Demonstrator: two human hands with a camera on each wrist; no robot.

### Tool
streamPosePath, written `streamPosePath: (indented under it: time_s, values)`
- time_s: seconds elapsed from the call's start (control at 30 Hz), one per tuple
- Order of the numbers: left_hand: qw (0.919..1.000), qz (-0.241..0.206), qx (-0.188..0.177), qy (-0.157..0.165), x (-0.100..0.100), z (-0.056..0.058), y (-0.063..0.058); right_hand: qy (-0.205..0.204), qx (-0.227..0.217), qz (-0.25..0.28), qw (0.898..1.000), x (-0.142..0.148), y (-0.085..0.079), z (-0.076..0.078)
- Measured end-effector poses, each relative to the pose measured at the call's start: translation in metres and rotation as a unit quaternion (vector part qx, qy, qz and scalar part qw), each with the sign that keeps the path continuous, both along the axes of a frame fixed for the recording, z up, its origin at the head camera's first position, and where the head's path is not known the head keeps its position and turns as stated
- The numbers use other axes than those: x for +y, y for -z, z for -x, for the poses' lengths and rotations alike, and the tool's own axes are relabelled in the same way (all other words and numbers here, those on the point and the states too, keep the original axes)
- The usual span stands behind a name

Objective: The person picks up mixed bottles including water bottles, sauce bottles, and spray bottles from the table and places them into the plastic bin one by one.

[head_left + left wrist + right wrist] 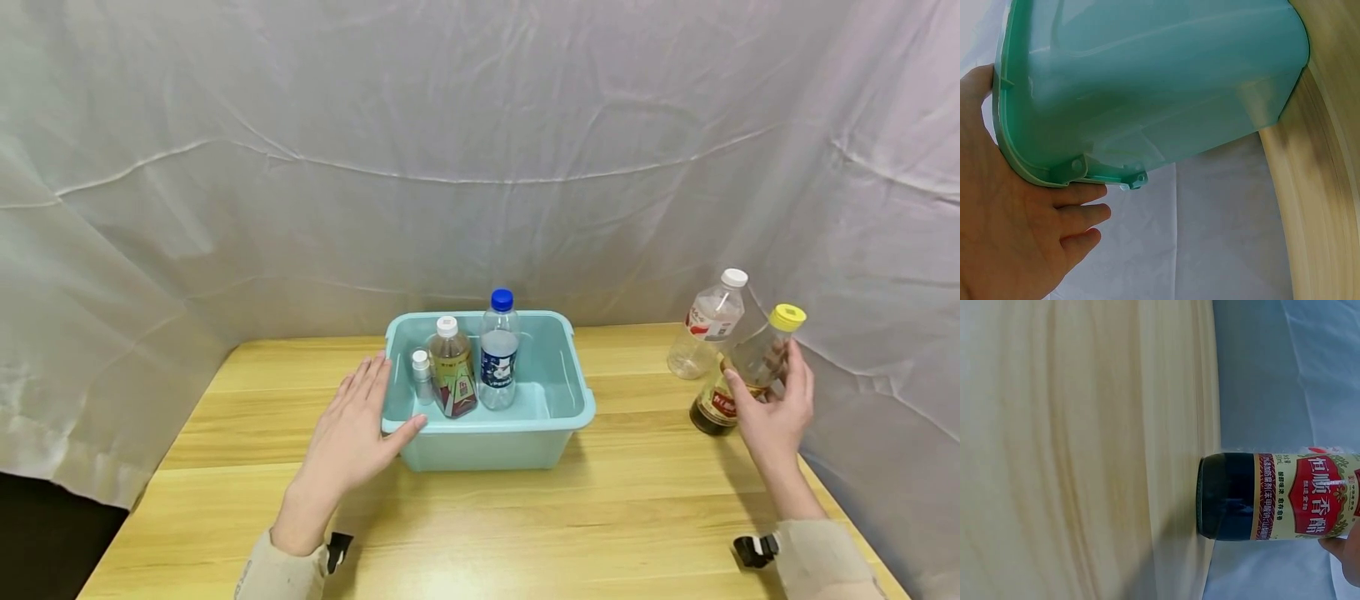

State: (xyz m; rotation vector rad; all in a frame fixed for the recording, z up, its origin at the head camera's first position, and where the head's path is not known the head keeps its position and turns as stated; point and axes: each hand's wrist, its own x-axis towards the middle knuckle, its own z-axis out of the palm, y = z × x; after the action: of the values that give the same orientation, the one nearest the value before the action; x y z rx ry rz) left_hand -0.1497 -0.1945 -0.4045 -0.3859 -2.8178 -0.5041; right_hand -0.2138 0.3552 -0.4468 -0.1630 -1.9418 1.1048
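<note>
My left hand (352, 429) rests on the left rim of a light blue plastic bin (487, 450), fingers straight along the side and thumb over the front corner. In the left wrist view, the palm (1010, 219) lies against the bin's rim. At the right of the table, my right hand (776, 417) grips a vinegar bottle (720, 408) with a yellow cap, thumb on one side and fingers on the other. Dark liquid shows in the bottle's bottom, and its red and cream label (1310, 494) faces the right wrist camera. The bottle's base is right at the tabletop.
Inside the bin stand a small white-capped bottle (423, 383), a white-capped drink bottle (453, 375) and a blue-capped Pepsi bottle (498, 367). Behind the vinegar bottle is a clear white-capped bottle (705, 321). A grey curtain (480, 167) hangs behind the wooden table (525, 533).
</note>
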Motion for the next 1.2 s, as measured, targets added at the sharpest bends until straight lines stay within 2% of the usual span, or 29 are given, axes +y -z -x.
streamPosePath:
  time_s: [0.23, 0.47, 0.67, 0.83, 1.0, 1.2]
  values:
    - [1.0000, 0.002, -0.001, -0.001, 0.000, 0.000, 0.000, -0.023, 0.026, 0.011, 0.999, -0.023, -0.018, -0.018]
    - [1.0000, 0.002, -0.003, -0.003, 0.000, 0.000, 0.000, -0.050, 0.049, 0.022, 0.997, -0.015, -0.012, -0.010]
    - [1.0000, 0.004, -0.003, -0.003, 0.000, -0.001, -0.001, -0.085, 0.086, 0.012, 0.993, -0.020, -0.021, -0.012]
    - [1.0000, 0.008, -0.002, -0.003, 0.000, -0.001, -0.001, -0.116, 0.119, 0.013, 0.986, -0.032, -0.032, -0.015]
    - [1.0000, 0.007, 0.002, -0.004, 0.000, 0.000, 0.000, -0.145, 0.149, 0.039, 0.977, -0.047, -0.045, -0.016]
    - [1.0000, 0.004, 0.001, -0.005, 0.000, 0.000, 0.000, -0.183, 0.171, 0.036, 0.968, -0.065, -0.063, -0.017]
